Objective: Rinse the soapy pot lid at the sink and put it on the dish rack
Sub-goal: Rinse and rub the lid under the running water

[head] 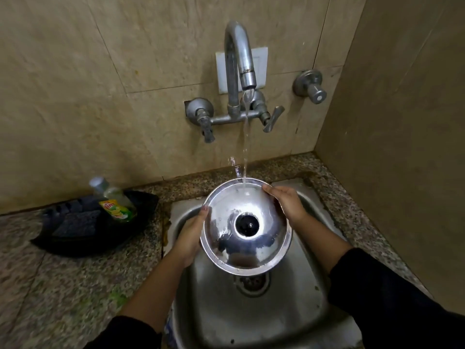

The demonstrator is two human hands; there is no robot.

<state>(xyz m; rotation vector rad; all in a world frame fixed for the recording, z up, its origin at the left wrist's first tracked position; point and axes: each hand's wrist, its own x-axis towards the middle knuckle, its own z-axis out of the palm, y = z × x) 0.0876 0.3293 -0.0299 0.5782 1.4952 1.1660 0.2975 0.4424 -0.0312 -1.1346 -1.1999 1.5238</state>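
Head view: left hand (190, 233) and right hand (286, 204) grip opposite rims of the steel pot lid (245, 226) at frame center, above the sink (297, 311); faucet (239, 69) water strikes its far edge. Dish-soap bottle (114, 200) lies left.

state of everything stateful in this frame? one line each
tap: running, stream hitting the lid's far edge
pot lid: held tilted over the sink, knob side up, wet
left hand: gripping lid's left rim
right hand: gripping lid's right rim
sink: drain open, no standing water
dish soap bottle: capped, lying in black tray
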